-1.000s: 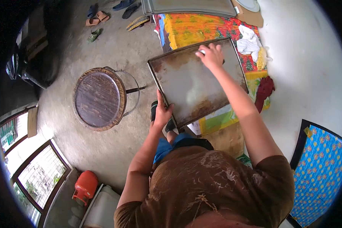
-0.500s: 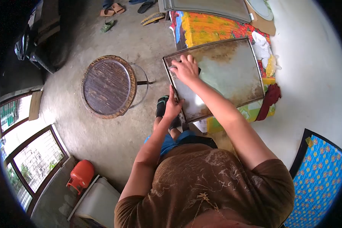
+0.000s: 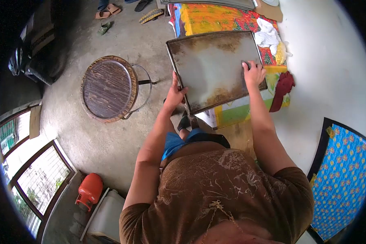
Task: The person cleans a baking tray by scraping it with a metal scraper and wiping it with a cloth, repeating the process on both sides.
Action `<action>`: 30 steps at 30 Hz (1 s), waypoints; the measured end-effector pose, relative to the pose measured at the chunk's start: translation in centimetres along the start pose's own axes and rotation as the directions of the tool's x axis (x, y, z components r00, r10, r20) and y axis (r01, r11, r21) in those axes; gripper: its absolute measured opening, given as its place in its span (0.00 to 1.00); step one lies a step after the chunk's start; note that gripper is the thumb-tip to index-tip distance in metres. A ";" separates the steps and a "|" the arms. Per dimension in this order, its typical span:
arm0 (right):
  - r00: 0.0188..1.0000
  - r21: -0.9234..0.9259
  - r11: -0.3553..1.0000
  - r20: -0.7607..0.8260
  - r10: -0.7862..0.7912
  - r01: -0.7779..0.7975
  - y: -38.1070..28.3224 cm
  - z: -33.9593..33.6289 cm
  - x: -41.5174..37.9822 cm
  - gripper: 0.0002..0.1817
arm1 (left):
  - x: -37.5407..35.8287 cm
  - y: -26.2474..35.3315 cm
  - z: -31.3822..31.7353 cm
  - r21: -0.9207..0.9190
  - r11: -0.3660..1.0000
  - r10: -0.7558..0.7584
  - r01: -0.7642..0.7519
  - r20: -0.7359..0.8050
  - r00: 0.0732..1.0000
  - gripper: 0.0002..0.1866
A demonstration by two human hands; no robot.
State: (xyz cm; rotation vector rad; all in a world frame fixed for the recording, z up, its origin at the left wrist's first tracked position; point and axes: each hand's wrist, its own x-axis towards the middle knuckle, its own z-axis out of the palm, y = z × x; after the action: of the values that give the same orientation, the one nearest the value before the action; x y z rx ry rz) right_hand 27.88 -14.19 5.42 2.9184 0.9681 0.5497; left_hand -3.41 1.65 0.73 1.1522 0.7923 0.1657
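A large metal baking tray [image 3: 215, 65] with a raised rim and brown stains lies tilted across the near end of a cloth-covered table [image 3: 215, 18]. My left hand [image 3: 175, 96] grips its left edge, thumb over the rim. Close to the tray's right edge, my right hand [image 3: 255, 74] is closed over a small dark pad [image 3: 245, 65], pressed on the tray surface. Most of the pad is hidden under the fingers.
A round wooden stool [image 3: 110, 89] stands to the left. White cloth [image 3: 267, 34] and a dark red cloth [image 3: 283, 90] lie along the table's right side. An orange gas cylinder [image 3: 89, 190] is at lower left; sandals [image 3: 103, 15] lie on the floor.
My right hand has swept with the pad from the tray's upper left to its right side. The left hand keeps its hold on the left edge. The view has shifted slightly.
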 end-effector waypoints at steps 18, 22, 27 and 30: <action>0.415 0.438 0.339 -0.089 -0.905 0.833 -5.4 -5.1 -6.4 0.11 | -5.3 -1.4 1.9 -0.268 0.951 -0.149 0.155 0.042 0.988 0.33; 0.598 0.437 0.541 0.010 -0.802 0.718 -5.2 -4.9 -4.6 0.11 | -3.6 -1.8 1.3 -0.165 0.977 -0.139 0.133 -0.024 0.990 0.31; 0.450 0.442 0.372 -0.083 -0.889 0.816 -9.5 -5.3 -6.2 0.10 | -1.5 0.2 0.0 -0.175 0.971 -0.165 0.161 -0.005 0.986 0.23; 0.439 0.402 0.345 -0.167 -0.883 0.848 -11.4 -5.3 -6.5 0.09 | -0.8 0.7 -0.5 -0.194 0.962 -0.190 0.194 0.041 0.981 0.24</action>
State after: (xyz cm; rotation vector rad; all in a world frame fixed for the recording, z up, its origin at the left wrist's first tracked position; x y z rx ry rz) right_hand 14.69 -9.25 6.90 2.0404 2.6254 0.1146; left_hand -4.10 1.90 1.62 0.8829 0.8436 0.0676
